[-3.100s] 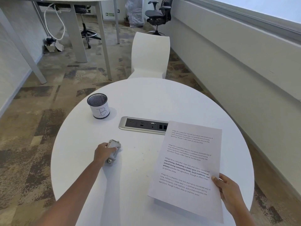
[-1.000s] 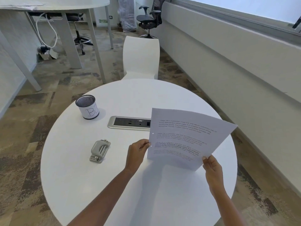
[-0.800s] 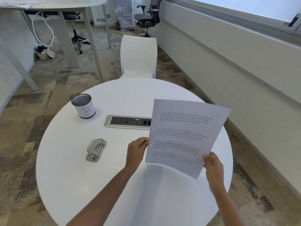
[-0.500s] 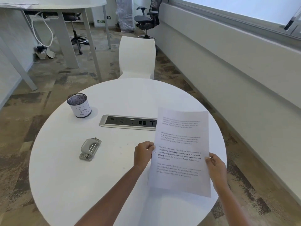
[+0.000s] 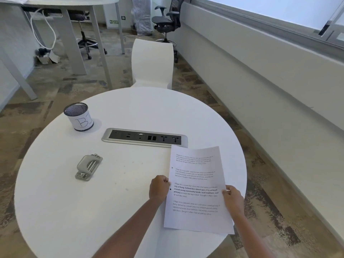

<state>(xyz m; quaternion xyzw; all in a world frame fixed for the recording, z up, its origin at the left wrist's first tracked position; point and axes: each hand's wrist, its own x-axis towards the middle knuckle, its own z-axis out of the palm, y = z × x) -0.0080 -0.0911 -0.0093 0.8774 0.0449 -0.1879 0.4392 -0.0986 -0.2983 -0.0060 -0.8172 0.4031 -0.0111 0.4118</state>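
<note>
A printed sheet of paper point(image 5: 197, 187) with two punched holes along its left edge lies low over the right side of the round white table point(image 5: 93, 211). My left hand point(image 5: 159, 188) pinches the sheet's left edge near the holes. My right hand point(image 5: 232, 199) grips the right edge, thumb on top. A grey hole punch point(image 5: 89, 166) sits on the table to the left, apart from both hands.
A mesh pen cup point(image 5: 79, 116) with a paper label stands at the table's far left. A socket panel point(image 5: 145, 137) is set in the tabletop's middle. A white chair point(image 5: 152, 66) stands behind the table; a wall runs along the right.
My left hand let go of the hole punch and took the sheet's left edge. The sheet was raised and tilted, then brought down flat toward the table's right side.
</note>
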